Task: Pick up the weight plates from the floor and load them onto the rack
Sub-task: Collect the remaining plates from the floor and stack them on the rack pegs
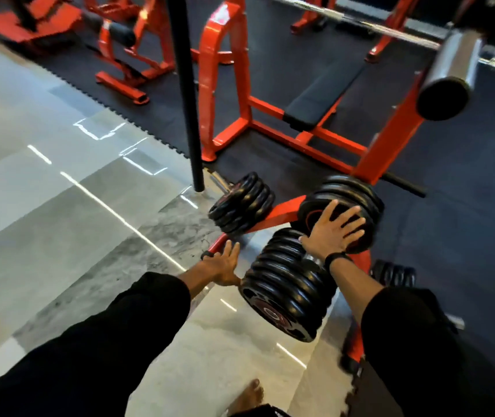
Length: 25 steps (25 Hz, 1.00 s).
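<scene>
A low red plate rack [282,212] stands at the edge of the tiled floor. Black weight plates hang on its pegs in stacks: a near stack [285,293], a far-left stack [241,203] and a right stack [351,191]. My right hand [335,230] lies flat with spread fingers on the front plate of the right stack. My left hand [223,264] hovers with straight fingers beside the near stack, its thumb close to that stack's rim. A further small stack [393,272] shows behind my right forearm.
A black upright pole [187,94] rises just left of the rack. A red bench-press frame [225,73] with a black bench [321,94] and a barbell sleeve [447,79] stands behind on black rubber matting. My bare foot [247,395] is on the grey tiles.
</scene>
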Each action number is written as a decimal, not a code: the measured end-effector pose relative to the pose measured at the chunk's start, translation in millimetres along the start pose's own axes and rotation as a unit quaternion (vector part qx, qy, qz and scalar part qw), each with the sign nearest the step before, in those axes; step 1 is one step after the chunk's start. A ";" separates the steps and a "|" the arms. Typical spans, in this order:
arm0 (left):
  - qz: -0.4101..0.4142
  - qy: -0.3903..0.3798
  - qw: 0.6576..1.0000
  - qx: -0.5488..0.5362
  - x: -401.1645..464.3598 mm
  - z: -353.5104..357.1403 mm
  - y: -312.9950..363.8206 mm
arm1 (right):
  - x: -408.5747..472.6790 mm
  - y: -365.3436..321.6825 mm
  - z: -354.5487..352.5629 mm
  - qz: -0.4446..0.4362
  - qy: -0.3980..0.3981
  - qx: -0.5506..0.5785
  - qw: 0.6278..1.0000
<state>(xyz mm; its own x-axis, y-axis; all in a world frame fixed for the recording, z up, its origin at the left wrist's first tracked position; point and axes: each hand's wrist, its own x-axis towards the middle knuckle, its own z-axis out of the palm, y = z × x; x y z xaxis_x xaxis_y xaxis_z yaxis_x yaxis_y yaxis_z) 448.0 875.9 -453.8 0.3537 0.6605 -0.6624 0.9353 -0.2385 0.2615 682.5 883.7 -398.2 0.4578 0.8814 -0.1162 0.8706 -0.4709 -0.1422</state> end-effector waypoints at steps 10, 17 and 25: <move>-0.220 0.082 0.910 -0.342 -164.1 134.0 -190.5 | -183.4 -218.9 78.3 -0.443 -0.278 -0.151 0.839; -0.342 0.129 0.778 -0.511 -293.4 257.3 -264.2 | -291.2 -305.3 116.0 -0.509 -0.331 -0.228 0.761; -0.429 0.177 0.660 -0.591 -385.1 338.1 -307.2 | -416.7 -390.8 153.7 -0.633 -0.333 -0.263 0.648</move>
<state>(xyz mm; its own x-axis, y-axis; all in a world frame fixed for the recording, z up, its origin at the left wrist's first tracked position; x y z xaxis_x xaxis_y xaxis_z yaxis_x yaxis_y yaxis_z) 29.4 454.1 -516.5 -0.5195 0.3658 -0.7722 0.0501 0.9152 0.3999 123.8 694.9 -445.4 -0.7091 0.2569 -0.6566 0.4944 0.8451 -0.2034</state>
